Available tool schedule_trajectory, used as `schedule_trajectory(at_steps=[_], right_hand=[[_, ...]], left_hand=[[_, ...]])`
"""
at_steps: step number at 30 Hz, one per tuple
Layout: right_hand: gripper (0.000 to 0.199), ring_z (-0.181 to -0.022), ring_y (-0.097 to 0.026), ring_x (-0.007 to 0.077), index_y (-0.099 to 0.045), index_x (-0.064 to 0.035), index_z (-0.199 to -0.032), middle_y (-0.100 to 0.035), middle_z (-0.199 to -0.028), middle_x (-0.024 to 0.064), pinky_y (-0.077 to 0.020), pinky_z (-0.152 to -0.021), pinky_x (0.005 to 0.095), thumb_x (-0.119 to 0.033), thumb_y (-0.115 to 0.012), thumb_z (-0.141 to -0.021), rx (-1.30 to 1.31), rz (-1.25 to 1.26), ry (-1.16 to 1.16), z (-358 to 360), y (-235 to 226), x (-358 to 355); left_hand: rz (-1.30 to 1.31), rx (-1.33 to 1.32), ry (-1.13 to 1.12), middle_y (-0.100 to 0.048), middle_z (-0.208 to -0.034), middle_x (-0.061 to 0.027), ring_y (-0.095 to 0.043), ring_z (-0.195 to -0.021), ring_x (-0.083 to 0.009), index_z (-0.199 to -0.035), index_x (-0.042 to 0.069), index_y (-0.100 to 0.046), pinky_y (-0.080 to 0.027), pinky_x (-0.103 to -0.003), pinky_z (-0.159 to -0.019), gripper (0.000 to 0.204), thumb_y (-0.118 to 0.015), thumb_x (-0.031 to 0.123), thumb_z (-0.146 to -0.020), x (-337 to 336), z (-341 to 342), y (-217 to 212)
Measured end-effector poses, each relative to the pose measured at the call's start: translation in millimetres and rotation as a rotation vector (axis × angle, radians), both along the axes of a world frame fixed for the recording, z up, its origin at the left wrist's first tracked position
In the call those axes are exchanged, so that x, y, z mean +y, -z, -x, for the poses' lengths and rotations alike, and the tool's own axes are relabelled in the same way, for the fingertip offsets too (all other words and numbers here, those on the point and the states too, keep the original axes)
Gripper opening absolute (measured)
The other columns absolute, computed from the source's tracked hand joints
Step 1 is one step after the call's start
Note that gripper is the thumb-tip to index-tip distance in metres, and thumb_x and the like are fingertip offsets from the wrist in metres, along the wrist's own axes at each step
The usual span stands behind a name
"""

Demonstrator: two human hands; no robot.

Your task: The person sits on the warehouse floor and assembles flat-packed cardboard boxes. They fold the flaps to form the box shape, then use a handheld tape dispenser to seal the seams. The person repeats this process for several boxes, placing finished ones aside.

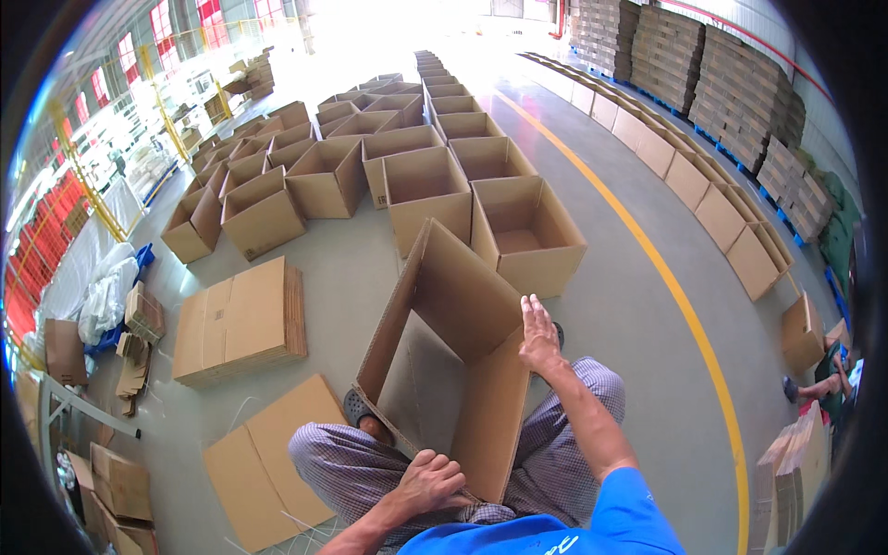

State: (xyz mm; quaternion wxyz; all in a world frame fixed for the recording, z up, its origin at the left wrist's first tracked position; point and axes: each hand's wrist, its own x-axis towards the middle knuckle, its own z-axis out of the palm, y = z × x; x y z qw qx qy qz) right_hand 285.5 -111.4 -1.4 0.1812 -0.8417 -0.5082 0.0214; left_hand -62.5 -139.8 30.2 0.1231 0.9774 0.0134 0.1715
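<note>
Cardboard box (453, 351) half-opened, light, stiff panels, bends at creases; left hand (427, 483) clamped on near edge, right hand (539, 335) flat open against the far panel

Sunlit warehouse, grey floor (638, 370), red windows (129, 51)

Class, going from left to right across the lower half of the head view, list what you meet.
White bags → stack of flat cardboard → left hand → half-opened box → right hand → yellow floor line
</note>
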Motion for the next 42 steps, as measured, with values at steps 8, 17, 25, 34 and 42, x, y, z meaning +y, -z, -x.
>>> schedule_trajectory(at_steps=[8,17,25,34,42], right_hand=[[0.049,-0.101,-0.065,0.0363,-0.055,-0.0059,-0.128,-0.067,-0.106,0.0215,-0.0501,-0.091,0.0444,-0.02,-0.068,-0.083,0.084,0.022,0.045,-34.9,-20.8,31.0],[0.039,-0.1,-0.062,0.0409,-0.057,-0.0048,-0.113,-0.066,-0.1,0.025,-0.0493,-0.087,0.049,-0.022,-0.064,-0.078,0.131,0.302,-0.112,-33.0,-41.0,-78.8],[0.061,-0.097,-0.061,0.0462,-0.047,-0.0011,-0.13,-0.064,-0.102,0.031,-0.049,-0.089,0.05,-0.026,-0.06,-0.075,0.365,0.265,0.049,10.4,-51.2,-184.7],[0.084,-0.091,-0.063,0.0478,-0.03,0.012,-0.137,-0.064,-0.093,0.034,-0.0503,-0.086,0.0494,-0.028,-0.065,-0.072,0.401,0.503,0.068,44.4,-66.3,-217.8],[0.099,-0.124,-0.049,0.0425,-0.025,0.015,-0.14,-0.049,-0.13,0.0345,-0.0388,-0.107,0.0407,-0.044,-0.073,-0.076,0.802,0.347,-0.118,-12.0,-50.4,-159.4]], left_hand=[[0.098,-0.155,-0.327,-0.057,-0.066,-0.0022,-0.056,-0.072,-0.0185,-0.057,0.011,-0.059,-0.038,-0.039,-0.092,0.03,-0.077,0.03,-0.071,19.9,21.6,12.4],[0.987,-0.17,-0.551,-0.002,-0.158,-0.0292,-0.002,-0.148,-0.0389,-0.153,0.0,-0.007,-0.01,-0.038,-0.12,0.094,-0.052,-0.001,-0.071,86.3,51.7,34.7],[0.729,0.149,-0.442,-0.009,-0.158,-0.0268,-0.006,-0.149,-0.0355,-0.153,-0.001,-0.006,-0.011,-0.038,-0.121,0.093,-0.046,-0.009,-0.069,147.3,22.4,17.1],[0.619,0.144,-0.563,-0.018,-0.155,-0.0296,-0.017,-0.146,-0.0401,-0.154,0.003,-0.012,-0.021,-0.038,-0.119,0.092,-0.044,-0.011,-0.069,141.7,20.9,19.3],[0.463,0.213,-0.743,-0.013,-0.152,-0.0366,-0.044,-0.124,-0.0519,-0.154,0.007,-0.011,-0.044,-0.047,-0.102,0.094,-0.049,-0.007,-0.069,121.4,9.4,26.5]])
